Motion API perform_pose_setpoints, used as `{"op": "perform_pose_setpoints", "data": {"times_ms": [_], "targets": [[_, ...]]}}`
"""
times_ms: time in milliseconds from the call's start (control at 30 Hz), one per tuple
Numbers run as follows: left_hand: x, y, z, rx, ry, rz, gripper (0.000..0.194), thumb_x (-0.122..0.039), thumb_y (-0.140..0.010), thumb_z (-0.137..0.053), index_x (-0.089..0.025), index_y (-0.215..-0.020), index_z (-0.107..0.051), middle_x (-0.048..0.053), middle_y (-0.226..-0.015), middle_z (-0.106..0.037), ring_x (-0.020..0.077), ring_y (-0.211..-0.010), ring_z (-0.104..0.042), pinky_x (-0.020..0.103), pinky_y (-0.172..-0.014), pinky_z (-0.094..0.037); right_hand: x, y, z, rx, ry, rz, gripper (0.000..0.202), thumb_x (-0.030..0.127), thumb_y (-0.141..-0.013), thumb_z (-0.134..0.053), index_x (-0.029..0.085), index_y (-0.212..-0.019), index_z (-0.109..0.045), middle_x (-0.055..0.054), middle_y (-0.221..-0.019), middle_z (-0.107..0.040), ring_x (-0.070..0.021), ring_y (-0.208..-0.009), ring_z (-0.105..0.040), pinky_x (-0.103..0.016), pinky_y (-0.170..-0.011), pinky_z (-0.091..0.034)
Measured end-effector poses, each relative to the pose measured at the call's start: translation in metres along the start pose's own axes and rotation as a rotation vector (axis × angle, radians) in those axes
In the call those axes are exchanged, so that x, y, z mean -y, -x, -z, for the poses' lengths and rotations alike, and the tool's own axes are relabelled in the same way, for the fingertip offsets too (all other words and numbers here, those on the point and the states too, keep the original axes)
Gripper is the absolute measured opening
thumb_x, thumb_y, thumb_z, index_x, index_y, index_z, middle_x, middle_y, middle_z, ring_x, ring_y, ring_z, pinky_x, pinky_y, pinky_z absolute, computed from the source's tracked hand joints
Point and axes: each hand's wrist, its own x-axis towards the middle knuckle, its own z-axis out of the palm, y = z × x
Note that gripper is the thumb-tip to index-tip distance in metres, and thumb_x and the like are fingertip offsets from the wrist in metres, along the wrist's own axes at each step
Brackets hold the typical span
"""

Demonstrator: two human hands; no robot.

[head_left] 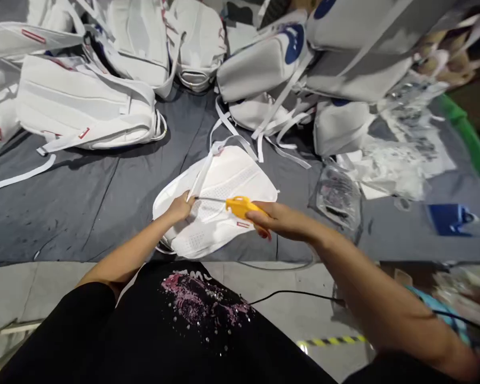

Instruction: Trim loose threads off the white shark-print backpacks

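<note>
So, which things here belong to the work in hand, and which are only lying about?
In use:
yellow tool, held in the right hand
nearest white bag, with the left hand on it

Apparently just lying about:
other bags
clear packet
blue packet

Black short-sleeved shirt with sparkly pink print

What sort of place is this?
Probably a bag workshop or packing room: white fabric backpacks crowd a long grey-covered table, clear plastic packaging lies towards its right side, and the person's right hand holds a yellow gun-shaped tool.
</note>
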Motion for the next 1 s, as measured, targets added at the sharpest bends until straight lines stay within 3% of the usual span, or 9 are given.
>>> {"op": "perform_pose_setpoints", "data": {"times_ms": [67,167,267,433,533,633,700,800,1000], "targets": [[0.0,0.018,-0.015,-0.098,-0.277,-0.175,0.063,-0.043,-0.093,-0.06,-0.019,-0.149,-0.043,0.021,-0.151,-0.047,0.0401,-0.14,-0.044,0.055,-0.115,-0.035,-0.009,0.015,0.006,-0.029,0.052,-0.062,0.033,0.045,-0.101,-0.047,0.017,-0.097,-0.064,-0.001,-0.067,-0.068,-0.015,-0.062,-0.062,-0.027,-0.068,-0.044],[0.007,0.052,-0.048,-0.163,-0.699,-0.548,0.081,-0.048,-0.092,-0.061,-0.02,-0.16,-0.027,0.021,-0.169,-0.015,0.0452,-0.152,-0.019,0.064,-0.118,-0.023,-0.034,0.037,0.015,-0.365,0.289,-0.348,0.033,0.039,-0.102,-0.048,0.013,-0.112,-0.065,-0.001,-0.059,-0.063,-0.0175,-0.058,-0.06,-0.03,-0.07,-0.042],[0.021,0.074,-0.086,0.033,-0.905,-0.74,0.089,-0.045,-0.086,-0.07,-0.02,-0.16,-0.026,0.022,-0.167,-0.019,0.0443,-0.146,-0.031,0.059,-0.111,-0.036,-0.064,0.056,0.014,-0.222,0.271,-0.367,0.036,0.046,-0.099,-0.054,0.016,-0.114,-0.066,0.001,-0.053,-0.059,-0.0182,-0.05,-0.056,-0.029,-0.063,-0.042],[0.025,0.072,-0.116,0.058,-0.831,-0.574,0.063,-0.013,-0.093,-0.05,-0.018,-0.155,-0.039,0.022,-0.147,-0.049,0.0363,-0.132,-0.048,0.054,-0.106,-0.042,-0.099,0.073,0.01,-0.348,0.294,-0.364,0.036,0.046,-0.098,-0.053,0.015,-0.111,-0.066,-0.002,-0.057,-0.06,-0.0182,-0.051,-0.054,-0.03,-0.058,-0.04],[0.009,0.054,-0.109,0.156,-0.32,-0.267,0.046,-0.025,-0.096,-0.054,-0.019,-0.143,-0.053,0.017,-0.132,-0.064,0.03,-0.121,-0.059,0.044,-0.101,-0.048,-0.111,0.084,0.014,-0.158,0.094,-0.32,0.037,0.049,-0.098,-0.054,0.016,-0.109,-0.066,0.001,-0.056,-0.059,-0.0143,-0.047,-0.053,-0.027,-0.055,-0.04],[-0.011,0.031,-0.1,0.202,-0.091,-0.014,0.047,-0.041,-0.105,-0.032,-0.01,-0.126,-0.059,0.017,-0.1,-0.073,0.0217,-0.078,-0.068,0.034,-0.071,-0.055,-0.123,0.1,0.016,-0.308,0.019,-0.291,0.045,0.051,-0.101,-0.043,0.012,-0.104,-0.065,0.0,-0.055,-0.058,-0.011,-0.047,-0.052,-0.024,-0.054,-0.038],[-0.019,0.019,-0.103,0.193,-0.072,0.046,0.055,-0.042,-0.106,-0.021,-0.005,-0.122,-0.059,0.018,-0.089,-0.073,0.0186,-0.063,-0.063,0.032,-0.06,-0.053,-0.132,0.107,0.011,-0.239,-0.022,-0.238,0.045,0.05,-0.102,-0.04,0.012,-0.103,-0.064,0.001,-0.055,-0.058,-0.011,-0.046,-0.052,-0.024,-0.052,-0.038],[-0.024,0.019,-0.124,0.134,-0.064,0.051,0.054,-0.042,-0.106,-0.022,-0.007,-0.132,-0.054,0.018,-0.096,-0.071,0.0206,-0.071,-0.065,0.032,-0.064,-0.052,-0.145,0.105,0.005,-0.106,0.037,-0.264,0.04,0.048,-0.099,-0.044,0.014,-0.108,-0.064,0.002,-0.053,-0.056,-0.0133,-0.044,-0.05,-0.025,-0.05,-0.037],[-0.023,0.049,-0.178,-0.159,-0.761,-0.372,0.064,-0.038,-0.098,-0.054,-0.032,-0.158,-0.034,0.019,-0.133,-0.05,0.0389,-0.121,-0.05,0.05,-0.095,-0.045,-0.16,0.094,0.017,-0.356,0.278,-0.156,0.043,0.05,-0.098,-0.046,0.014,-0.11,-0.066,-0.007,-0.069,-0.065,-0.0179,-0.058,-0.057,-0.027,-0.058,-0.039]]}}
